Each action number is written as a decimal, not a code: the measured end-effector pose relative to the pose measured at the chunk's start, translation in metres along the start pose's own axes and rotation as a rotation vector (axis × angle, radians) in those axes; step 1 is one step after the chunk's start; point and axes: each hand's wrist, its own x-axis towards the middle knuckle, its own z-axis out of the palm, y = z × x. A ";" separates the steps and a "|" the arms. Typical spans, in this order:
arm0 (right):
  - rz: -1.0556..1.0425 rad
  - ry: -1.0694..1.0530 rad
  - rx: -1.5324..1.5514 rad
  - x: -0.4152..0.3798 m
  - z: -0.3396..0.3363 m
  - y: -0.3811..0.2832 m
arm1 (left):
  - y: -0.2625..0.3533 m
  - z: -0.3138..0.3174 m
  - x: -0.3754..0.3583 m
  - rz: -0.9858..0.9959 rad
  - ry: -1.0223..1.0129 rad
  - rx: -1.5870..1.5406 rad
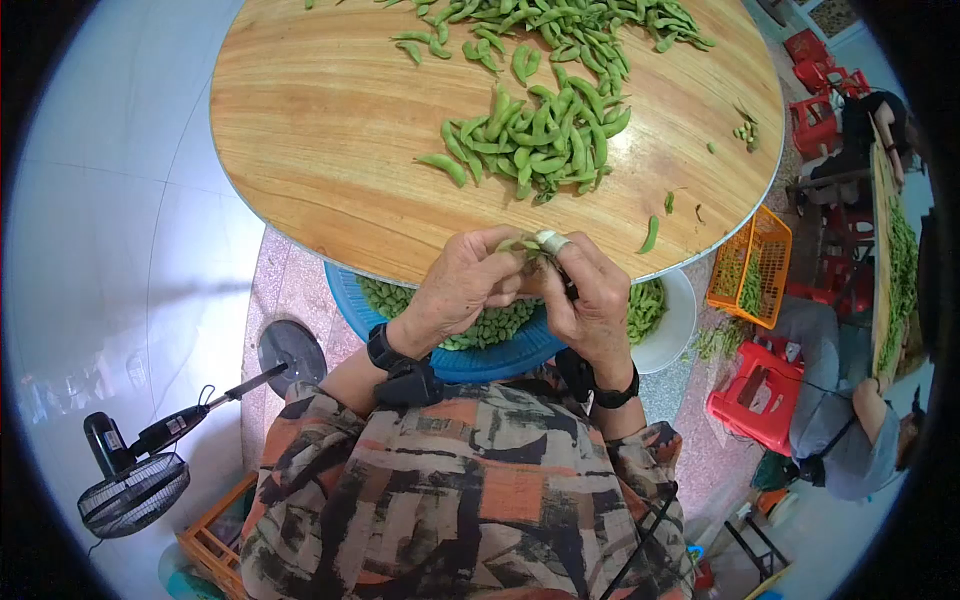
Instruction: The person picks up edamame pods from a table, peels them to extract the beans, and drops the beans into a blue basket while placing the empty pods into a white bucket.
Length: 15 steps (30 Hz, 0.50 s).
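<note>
Held close together over the table's near edge, both hands are closed at a green edamame pod (516,245). My left hand (452,282) pinches it between thumb and fingers. From the other side, my right hand (596,300) grips the pod's end; a pale wrapping covers one of its digits. The fingers partly hide the pod. Just beyond lies a heap of edamame pods (550,140) on the round wooden table (320,130). Below my hands, a blue basin (345,300) holds shelled green beans (490,328), partly covered by my wrists.
A white bucket (682,325) with pods stands right of the basin. Farther right are an orange crate (770,265), a red stool (745,400), and people at another table piled with pods (900,280). A fan (135,490) is at lower left, beside a white wall.
</note>
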 end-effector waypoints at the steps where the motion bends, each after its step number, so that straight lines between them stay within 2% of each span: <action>1: 0.000 0.001 -0.001 -0.001 0.001 0.003 | 0.001 0.000 0.000 -0.001 -0.001 0.001; 4: -0.026 0.032 0.040 -0.005 0.001 0.011 | 0.004 -0.001 -0.002 0.004 0.009 -0.006; 6: 0.437 0.083 0.528 -0.009 -0.006 0.013 | 0.005 -0.004 -0.005 -0.023 -0.034 -0.004; 7: 0.435 0.084 0.529 -0.011 -0.014 0.015 | 0.008 -0.005 -0.008 -0.023 -0.035 -0.001; 9: 0.566 0.040 0.617 -0.019 -0.044 0.022 | 0.019 -0.007 -0.016 -0.036 -0.212 0.435; 10: 0.535 -0.072 0.499 -0.021 -0.067 0.022 | 0.028 -0.010 -0.020 -0.034 -0.210 0.436; 11: 0.502 -0.181 0.379 -0.025 -0.091 0.022 | 0.039 -0.015 -0.024 0.050 -0.431 0.642; 12: 0.379 -0.254 0.283 -0.030 -0.110 0.025 | 0.049 -0.020 -0.027 0.135 -0.654 0.846; 13: 0.257 -0.327 0.187 -0.037 -0.127 0.029 | 0.058 -0.024 -0.031 0.137 -0.652 0.846; 15: 0.450 -0.304 -0.043 -0.067 -0.152 0.040 | 0.071 -0.031 -0.036 0.174 -0.048 1.046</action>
